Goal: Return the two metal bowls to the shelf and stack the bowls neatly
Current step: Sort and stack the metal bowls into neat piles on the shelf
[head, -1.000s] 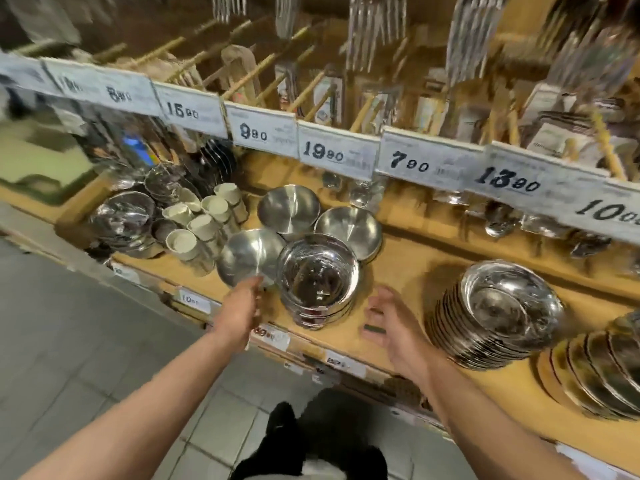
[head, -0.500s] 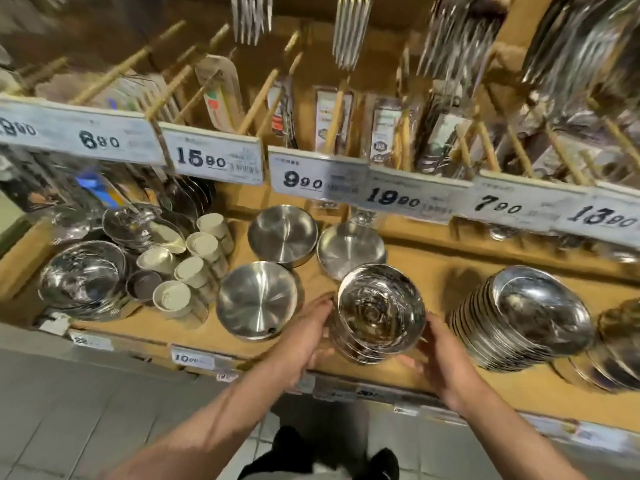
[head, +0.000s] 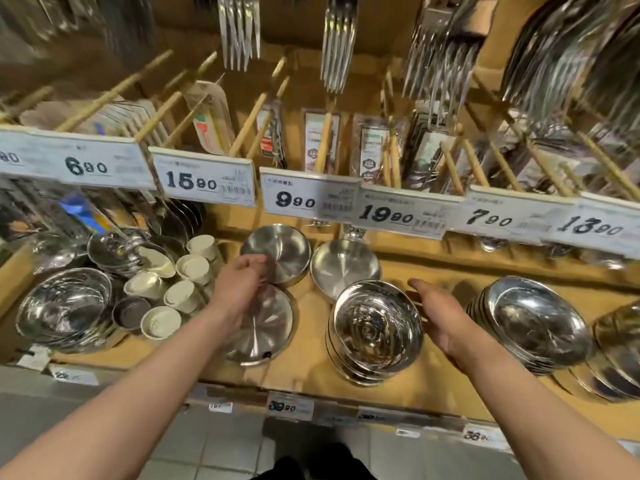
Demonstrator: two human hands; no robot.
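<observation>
The stack of shiny metal bowls (head: pixel 375 332) already sits on the wooden shelf (head: pixel 398 389), near its front edge and right of centre, and from here it looks nested fairly evenly, though the lower bowls lean a little to the left. So the return appears done, and what is left, as far as you can judge, is only squaring up that stack and perhaps tidying its neighbours.

Your right hand (head: pixel 438 318) is just beside the stack's right rim, palm turned toward it, fingers loosely spread and holding nothing. Whether the palm touches the bowls you cannot tell. Your left hand (head: pixel 239 289) has gone well left of the stack, hovering over the near flat steel plate (head: pixel 263 337), with the fingers curled down and close together toward the rim of the far steel pan (head: pixel 277 252). It grips nothing that can be made out, and the fingertips are blurred.

Both forearms reach in from the near edge, roughly level. A second brushed pan (head: pixel 344 268) stands just behind the stack, and a tilted pile of shiny plates (head: pixel 533 323) lies to its right, clear of it. If you nudge the stack straight, mind that pan behind.
</observation>
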